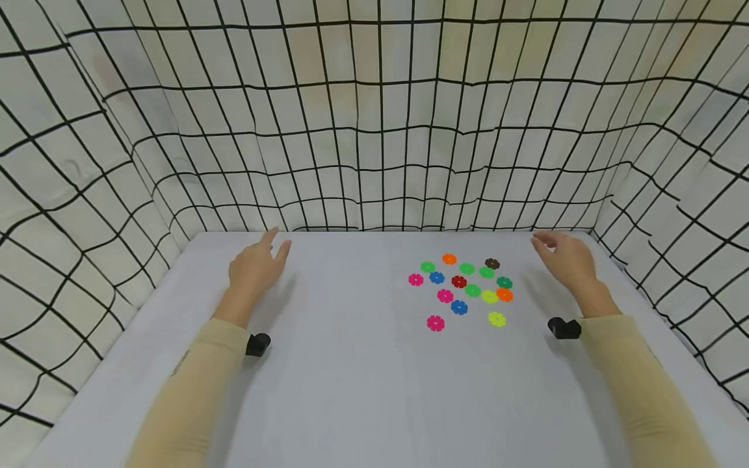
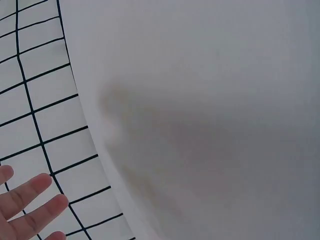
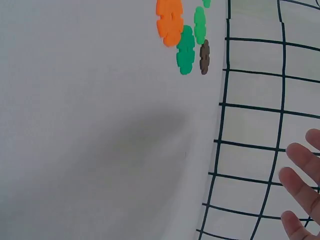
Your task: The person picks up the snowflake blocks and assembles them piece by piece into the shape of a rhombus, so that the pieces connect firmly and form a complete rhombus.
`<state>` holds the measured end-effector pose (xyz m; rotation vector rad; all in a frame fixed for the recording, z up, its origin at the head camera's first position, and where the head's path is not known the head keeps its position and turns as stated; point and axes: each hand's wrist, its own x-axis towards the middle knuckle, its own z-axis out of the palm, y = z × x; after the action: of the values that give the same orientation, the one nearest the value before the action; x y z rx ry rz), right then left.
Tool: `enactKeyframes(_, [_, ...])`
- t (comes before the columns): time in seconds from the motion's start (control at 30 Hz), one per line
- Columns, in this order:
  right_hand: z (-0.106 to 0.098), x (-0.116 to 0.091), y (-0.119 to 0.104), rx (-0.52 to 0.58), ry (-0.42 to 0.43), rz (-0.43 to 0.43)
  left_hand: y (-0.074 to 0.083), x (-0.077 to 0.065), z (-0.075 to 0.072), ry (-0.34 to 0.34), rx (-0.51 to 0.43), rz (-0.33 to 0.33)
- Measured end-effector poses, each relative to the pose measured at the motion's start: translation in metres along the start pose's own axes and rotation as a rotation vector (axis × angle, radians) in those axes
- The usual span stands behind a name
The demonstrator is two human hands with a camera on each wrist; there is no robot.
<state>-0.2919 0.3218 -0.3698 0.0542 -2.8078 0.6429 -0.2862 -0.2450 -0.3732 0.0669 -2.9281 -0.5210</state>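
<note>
Several flat notched plastic discs lie scattered on the white table (image 1: 351, 377), right of its middle. Among them are a brown disc (image 1: 492, 264), a dark red disc (image 1: 459, 281), a blue disc (image 1: 459, 307), a pink disc (image 1: 435, 323) and a yellow disc (image 1: 497, 319). My left hand (image 1: 255, 263) hovers over the left side of the table, fingers loosely extended and holding nothing. On the other side my right hand (image 1: 566, 260) hangs right of the discs, relaxed, with nothing in it. Nearest to it are an orange disc (image 3: 170, 22) and a dark green disc (image 3: 185, 50).
White walls with a black grid (image 1: 380, 149) enclose the table at the back and on both sides. Black wrist cameras sit at the left cuff (image 1: 257, 344) and the right cuff (image 1: 564, 328). Both forearms wear beige sleeves.
</note>
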Motion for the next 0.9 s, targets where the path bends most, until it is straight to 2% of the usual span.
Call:
enactKeyframes(0.23, [0.004, -0.001, -0.007, 0.088, -0.059, 0.018, 0.018, 0.002, 0.010, 0.007, -0.109, 0.011])
enactKeyframes(0.53, [0.015, 0.001, -0.007, 0.125, -0.177, 0.020, 0.038, 0.009, 0.025, -0.023, -0.364, -0.074])
enactKeyframes(0.8, [0.018, -0.002, -0.005, 0.190, -0.269, 0.044, 0.060, 0.012, 0.041, -0.092, -0.652, -0.080])
enactKeyframes(0.9, [0.019, -0.002, -0.004, 0.220, -0.313, 0.074, 0.069, 0.013, 0.045, -0.118, -0.724, -0.090])
